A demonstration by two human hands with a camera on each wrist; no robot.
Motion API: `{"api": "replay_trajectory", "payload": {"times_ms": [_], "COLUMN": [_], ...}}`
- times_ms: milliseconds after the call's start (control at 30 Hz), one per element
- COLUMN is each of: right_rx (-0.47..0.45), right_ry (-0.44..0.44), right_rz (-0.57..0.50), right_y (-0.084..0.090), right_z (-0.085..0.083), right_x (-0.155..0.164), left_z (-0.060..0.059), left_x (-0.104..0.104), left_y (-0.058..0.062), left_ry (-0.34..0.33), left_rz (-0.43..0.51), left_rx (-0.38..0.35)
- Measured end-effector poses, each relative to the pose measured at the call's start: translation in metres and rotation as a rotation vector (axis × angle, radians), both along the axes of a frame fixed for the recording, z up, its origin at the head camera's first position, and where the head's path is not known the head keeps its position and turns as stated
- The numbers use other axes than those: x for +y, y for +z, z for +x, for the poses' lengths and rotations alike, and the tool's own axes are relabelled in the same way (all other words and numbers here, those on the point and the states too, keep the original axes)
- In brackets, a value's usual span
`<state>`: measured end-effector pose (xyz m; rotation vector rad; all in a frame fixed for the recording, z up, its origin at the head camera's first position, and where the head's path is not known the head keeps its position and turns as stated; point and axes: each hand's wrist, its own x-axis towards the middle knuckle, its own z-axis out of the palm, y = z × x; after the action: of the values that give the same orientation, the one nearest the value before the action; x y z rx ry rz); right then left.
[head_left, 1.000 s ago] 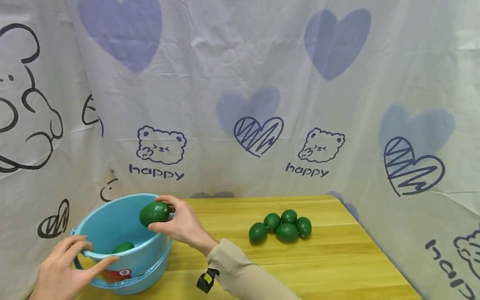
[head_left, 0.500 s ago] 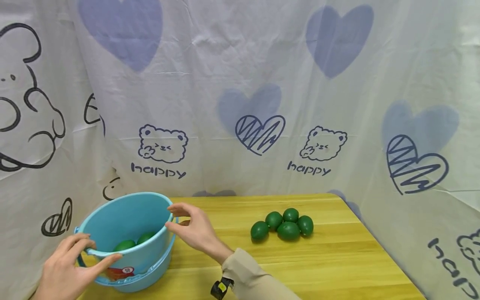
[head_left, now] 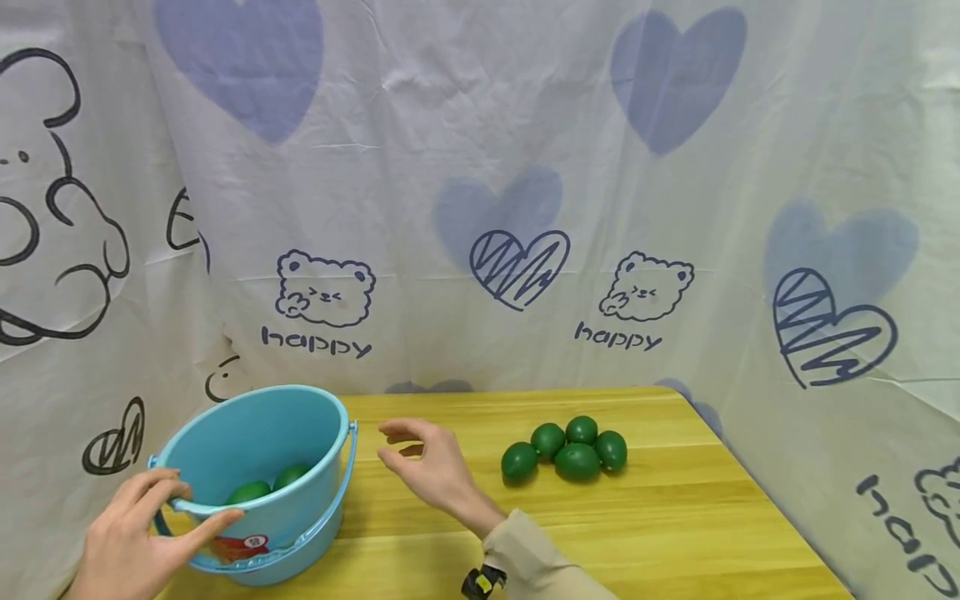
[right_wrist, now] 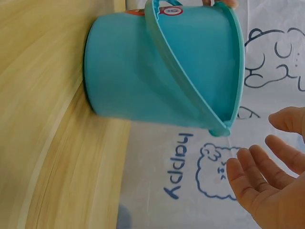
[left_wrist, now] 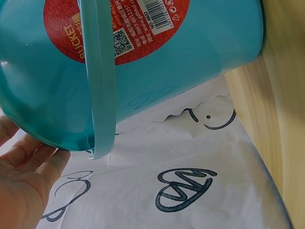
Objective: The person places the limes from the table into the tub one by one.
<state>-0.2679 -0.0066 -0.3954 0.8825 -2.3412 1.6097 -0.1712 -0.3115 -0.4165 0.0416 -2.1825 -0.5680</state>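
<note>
A light blue bucket (head_left: 262, 442) with its handle lowered stands at the left of the table. My left hand (head_left: 131, 529) grips its near left rim, with the thumb along the front; in the left wrist view the fingers (left_wrist: 35, 157) meet the rim. Two glossy dark green oval fruits (head_left: 250, 492) lie inside, partly hidden by the near wall. My right hand (head_left: 431, 462) hovers just right of the bucket, holding nothing, fingers loosely bent. In the right wrist view the same hand (right_wrist: 271, 181) is apart from the rim.
Several more green fruits (head_left: 577, 461) sit clustered on the yellow wood-grain table (head_left: 637, 533), right of centre. A white cloth (head_left: 420, 333) with hearts and bears hangs behind and at both sides. The bucket's handle (head_left: 347, 475) hangs along its front.
The right hand has let go of a green fruit, which now lies in the bucket beside the other. That hand has drawn back to the right. The left hand stays at the rim.
</note>
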Motion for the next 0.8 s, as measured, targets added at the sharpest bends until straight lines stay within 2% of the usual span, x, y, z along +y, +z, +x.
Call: {"api": "replay_trajectory", "payload": {"times_ms": [200,467,800], "right_rx": [0.007,-0.036,-0.007], "right_ry": [-0.016,-0.066,-0.205], "right_rz": [0.011,0.024,0.025], "right_y": [-0.005,-0.016,-0.034], "right_z": [-0.003,-0.006,-0.016], "right_x": [0.018,0.049,0.096], "left_z": [0.000,0.000,0.001], "left_x": [0.002,0.003,0.002], "left_y": [-0.001,-0.002,-0.001], "left_ry": [0.013,0.014,0.015], "left_rz": [0.000,0.003,0.008], "left_rx": [-0.017,-0.045,-0.045]}}
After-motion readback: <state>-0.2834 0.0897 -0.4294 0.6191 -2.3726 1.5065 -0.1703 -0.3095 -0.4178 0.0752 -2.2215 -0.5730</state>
